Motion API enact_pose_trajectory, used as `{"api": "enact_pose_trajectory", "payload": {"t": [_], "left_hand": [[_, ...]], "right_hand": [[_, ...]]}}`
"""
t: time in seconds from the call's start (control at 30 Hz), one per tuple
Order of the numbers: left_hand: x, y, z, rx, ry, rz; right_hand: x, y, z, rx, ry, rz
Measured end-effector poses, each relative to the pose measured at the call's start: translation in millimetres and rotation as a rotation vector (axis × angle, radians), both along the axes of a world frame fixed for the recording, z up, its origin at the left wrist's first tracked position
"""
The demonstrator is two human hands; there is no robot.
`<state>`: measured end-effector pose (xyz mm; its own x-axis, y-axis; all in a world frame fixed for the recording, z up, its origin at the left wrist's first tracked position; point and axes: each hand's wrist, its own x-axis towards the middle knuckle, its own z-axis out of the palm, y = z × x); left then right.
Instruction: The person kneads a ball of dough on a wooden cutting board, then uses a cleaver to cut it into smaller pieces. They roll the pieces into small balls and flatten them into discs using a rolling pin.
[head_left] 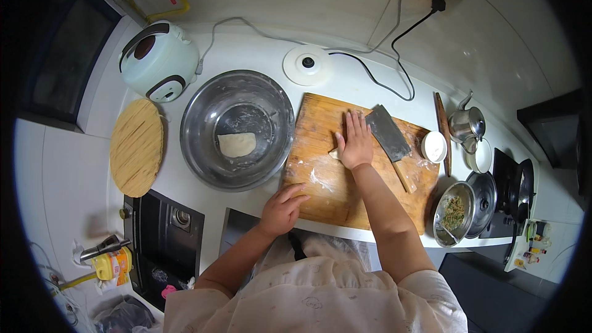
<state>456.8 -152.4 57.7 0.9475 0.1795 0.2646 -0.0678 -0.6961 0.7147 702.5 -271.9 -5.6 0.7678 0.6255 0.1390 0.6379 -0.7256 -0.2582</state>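
My right hand (356, 142) lies flat with its fingers stretched out on a wooden cutting board (333, 203). A small pale piece of dough (334, 153) peeks out beside its thumb; the rest is hidden under the palm. Just right of the fingers rests a cleaver (387, 133) with a dark blade and wooden handle. My left hand (282, 211) is at the board's near left corner, fingers loosely extended and holding nothing. Flour dusts the wood near it. Left of the board stands a large steel basin (192, 166) with a flat lump of dough (237, 145) inside.
A small white bowl (434, 147) sits on the board's right side. Beyond are a rolling pin (443, 129), a steel kettle (467, 124) and a steel bowl of chopped filling (454, 213). At left are a rice cooker (157, 65), a round wooden board (137, 148) and the sink (163, 240).
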Motion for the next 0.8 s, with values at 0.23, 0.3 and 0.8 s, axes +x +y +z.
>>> {"api": "enact_pose_trajectory", "payload": {"t": [0.23,0.3,0.8], "left_hand": [[-5.7,3.0,-5.5,-0.037,0.027,0.044],[-10.3,8.6,-8.2,-0.034,0.035,0.064],[-3.0,1.4,-15.0,-0.093,0.028,0.094]], "right_hand": [[-106.1,-57.3,28.1,-0.078,0.185,0.211],[-131.1,-82.6,27.9,-0.151,0.298,0.291],[-71.1,13.0,27.4,-0.105,0.103,0.306]]}}
